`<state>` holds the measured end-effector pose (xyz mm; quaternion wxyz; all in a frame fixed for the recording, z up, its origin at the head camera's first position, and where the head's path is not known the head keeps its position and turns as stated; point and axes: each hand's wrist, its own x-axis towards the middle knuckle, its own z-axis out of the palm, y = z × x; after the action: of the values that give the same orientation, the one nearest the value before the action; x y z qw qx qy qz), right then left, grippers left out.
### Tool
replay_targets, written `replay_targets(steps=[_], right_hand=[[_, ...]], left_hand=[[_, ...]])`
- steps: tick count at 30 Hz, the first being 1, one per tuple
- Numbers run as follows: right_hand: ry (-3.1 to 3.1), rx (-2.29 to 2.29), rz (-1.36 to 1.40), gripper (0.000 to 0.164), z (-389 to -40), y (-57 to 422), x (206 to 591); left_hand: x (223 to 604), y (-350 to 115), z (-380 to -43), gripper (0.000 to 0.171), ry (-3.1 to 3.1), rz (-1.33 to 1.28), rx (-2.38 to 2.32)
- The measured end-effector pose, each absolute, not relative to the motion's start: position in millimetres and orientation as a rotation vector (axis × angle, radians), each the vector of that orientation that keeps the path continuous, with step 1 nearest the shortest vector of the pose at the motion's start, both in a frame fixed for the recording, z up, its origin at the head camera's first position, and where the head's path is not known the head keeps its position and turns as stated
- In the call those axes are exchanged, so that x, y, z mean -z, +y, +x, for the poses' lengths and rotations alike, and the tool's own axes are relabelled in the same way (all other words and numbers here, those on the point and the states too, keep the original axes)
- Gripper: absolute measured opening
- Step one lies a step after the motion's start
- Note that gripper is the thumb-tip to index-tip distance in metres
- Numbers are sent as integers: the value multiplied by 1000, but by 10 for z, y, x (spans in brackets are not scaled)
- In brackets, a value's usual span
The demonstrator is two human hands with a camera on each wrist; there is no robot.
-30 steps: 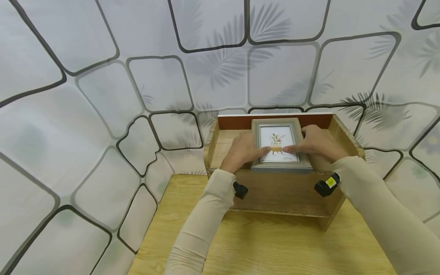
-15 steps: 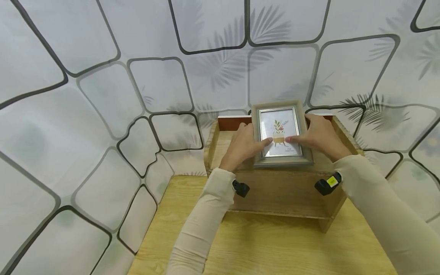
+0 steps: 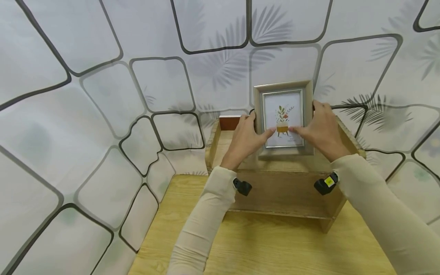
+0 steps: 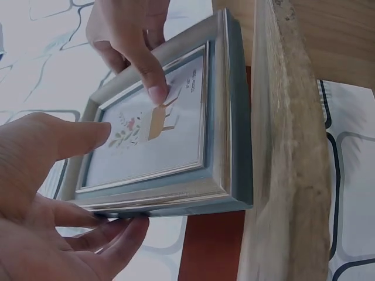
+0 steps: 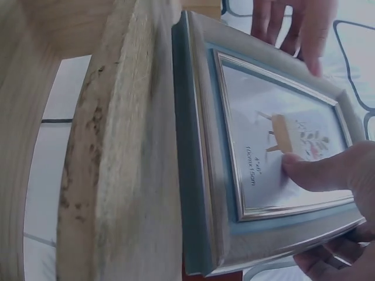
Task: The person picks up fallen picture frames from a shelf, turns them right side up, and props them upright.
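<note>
A picture frame (image 3: 262,152) with a silvery-beige border and a potted-plant print stands nearly upright at the top of a small wooden shelf (image 3: 275,191). My left hand (image 3: 243,139) grips its left side, thumb over the glass and fingers behind the edge. On the opposite side my right hand (image 3: 322,131) holds it the same way, its thumb tip close to the other thumb. In the left wrist view the frame's lower edge (image 4: 239,117) is right by the shelf's worn front board (image 4: 296,146). Fingertips behind the frame are partly hidden.
The shelf stands on a yellow wood-grain table (image 3: 275,244) against a patterned wall (image 3: 220,76). Its raised side panels (image 3: 214,141) flank the top, and a reddish-brown strip (image 3: 229,123) runs along the back. Black wrist cameras (image 3: 243,187) hang under both cuffs.
The picture frame has tipped from lying back on the shelf top to nearly upright, its top edge rising. Both hands have risen with it, keeping their hold at the sides.
</note>
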<state>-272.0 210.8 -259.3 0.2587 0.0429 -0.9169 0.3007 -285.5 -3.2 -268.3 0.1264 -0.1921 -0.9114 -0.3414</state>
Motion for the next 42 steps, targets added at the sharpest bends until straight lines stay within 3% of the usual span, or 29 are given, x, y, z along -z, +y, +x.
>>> replay_targets(steps=[7, 19, 31, 36, 42], right_hand=[[-2328, -869, 145, 95, -2721, 2091, 2637], [-2297, -968, 96, 104, -2722, 2105, 2713], [-2241, -956, 122, 97, -2727, 2099, 2785], [-2224, -951, 113, 95, -2725, 2108, 2800], [-2248, -945, 98, 97, -2707, 2121, 2794]], left_hand=[[2669, -9, -2828, 86, -2597, -578, 1074], [2758, 37, -2828, 79, -2427, -649, 1177], [2814, 42, -2857, 72, -2359, -681, 1358], [2812, 47, -2884, 64, -2319, -692, 1425], [2798, 43, -2940, 43, -2282, -628, 1465]])
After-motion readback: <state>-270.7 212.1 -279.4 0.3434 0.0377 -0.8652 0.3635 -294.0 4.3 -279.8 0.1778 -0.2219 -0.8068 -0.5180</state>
